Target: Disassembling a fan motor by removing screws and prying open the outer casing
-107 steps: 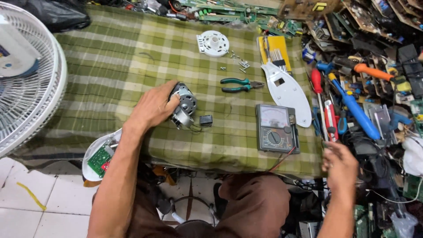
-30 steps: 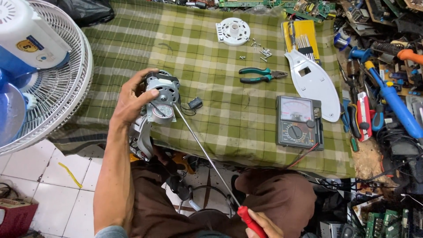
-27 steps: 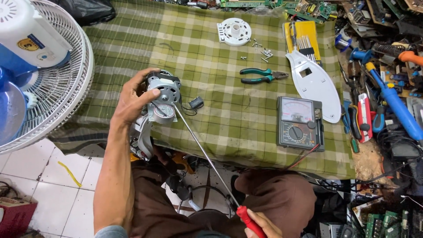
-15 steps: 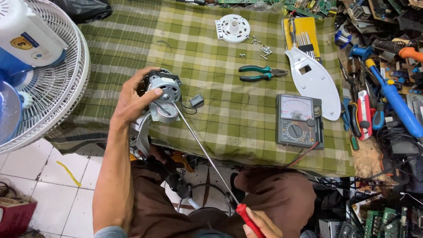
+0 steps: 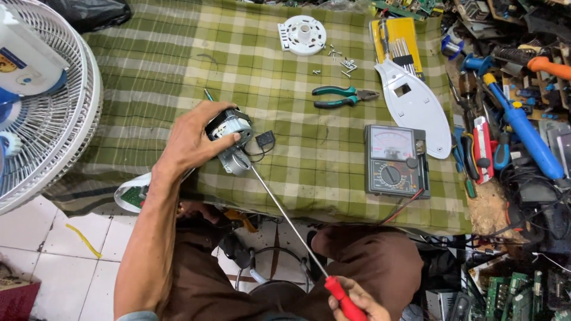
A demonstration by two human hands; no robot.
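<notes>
left hand [image 5: 193, 139] clamps motor [image 5: 232, 139] steady on cloth [image 5: 148, 65] | right hand [image 5: 357, 300] fists screwdriver [image 5: 285, 220], tip at motor | pliers [image 5: 342, 97], meter [image 5: 395, 160] parked right

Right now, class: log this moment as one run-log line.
left hand: grips fan motor | right hand: holds long screwdriver, tip at motor | meter, pliers: idle on cloth

Worktop cloth [image 5: 178, 59]: green and cream plaid. Screwdriver [image 5: 285, 217]: red handle, bare silver shaft. Motor [image 5: 232, 139]: silver-grey metal with black parts. Pliers [image 5: 342, 96]: dark green grips. Meter [image 5: 395, 160]: dark grey case, pale dial face, black knob. Round disc [image 5: 303, 34]: white. Teardrop-shaped cover [image 5: 416, 110]: white. Fan grille [image 5: 59, 137]: white. Circuit board [image 5: 135, 196]: green, in white shell. Trousers [image 5: 369, 267]: brown. Floor tiles [image 5: 35, 249]: white.
</notes>
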